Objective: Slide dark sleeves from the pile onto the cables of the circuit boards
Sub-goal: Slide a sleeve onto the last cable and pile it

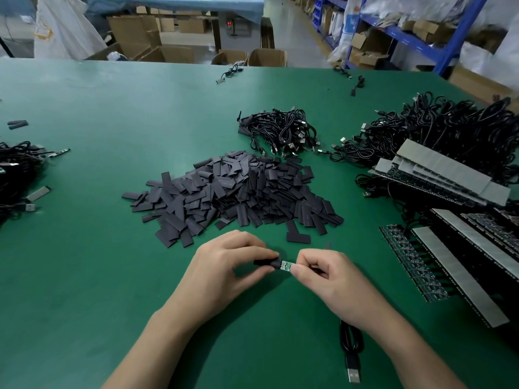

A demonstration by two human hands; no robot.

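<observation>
Sleeve (266,262) was pinched in the left hand (222,265), just meeting the little circuit board (287,266) pinched by the right hand (328,273), low over the green table (112,290). Huge pile (233,192) and stacks of boards (449,248) waiting behind and to the right — I'd say loads left to do.

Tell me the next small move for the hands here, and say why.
Likely the left hand should ease the sleeve rightward along the circuit board, toward the right hand. The sleeve's mouth sits only at the board's left end, with most of the green board bare, and the right hand pinches the other end, steadying it.
</observation>
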